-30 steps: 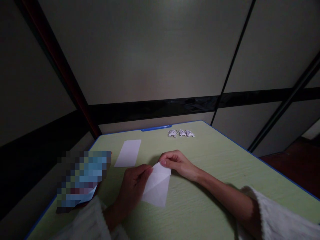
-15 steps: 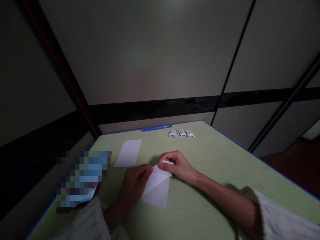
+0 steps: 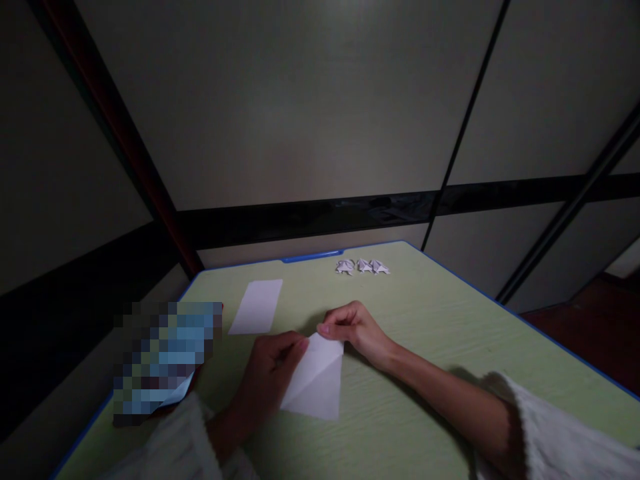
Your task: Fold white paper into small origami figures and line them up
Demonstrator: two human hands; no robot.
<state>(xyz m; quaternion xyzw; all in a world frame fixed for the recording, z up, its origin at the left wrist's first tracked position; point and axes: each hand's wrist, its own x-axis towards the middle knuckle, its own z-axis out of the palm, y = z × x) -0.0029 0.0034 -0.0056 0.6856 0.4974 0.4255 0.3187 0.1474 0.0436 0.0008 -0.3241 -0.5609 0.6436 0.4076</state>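
Between my hands is a white sheet of paper [image 3: 320,383] with a diagonal crease or folded edge running across it. My left hand [image 3: 267,373] pinches its upper left edge between thumb and fingers. At the upper corner, my right hand [image 3: 355,333] grips the paper with the thumb on top and the fingers curled behind. The paper's lower part hangs over the table toward me. My fingers hide part of its top edge.
On the pale green table [image 3: 425,313] with a blue rim, a blank white paper [image 3: 257,307] lies at the left back. Several small folded paper figures [image 3: 364,267] sit near the far edge. A pixelated item [image 3: 167,363] lies at the left. Cabinet panels [image 3: 310,107] stand behind.
The top flap that stood up near my right thumb now lies flatter. The paper's lower edge has shifted slightly. Both hands keep their grip with little movement.
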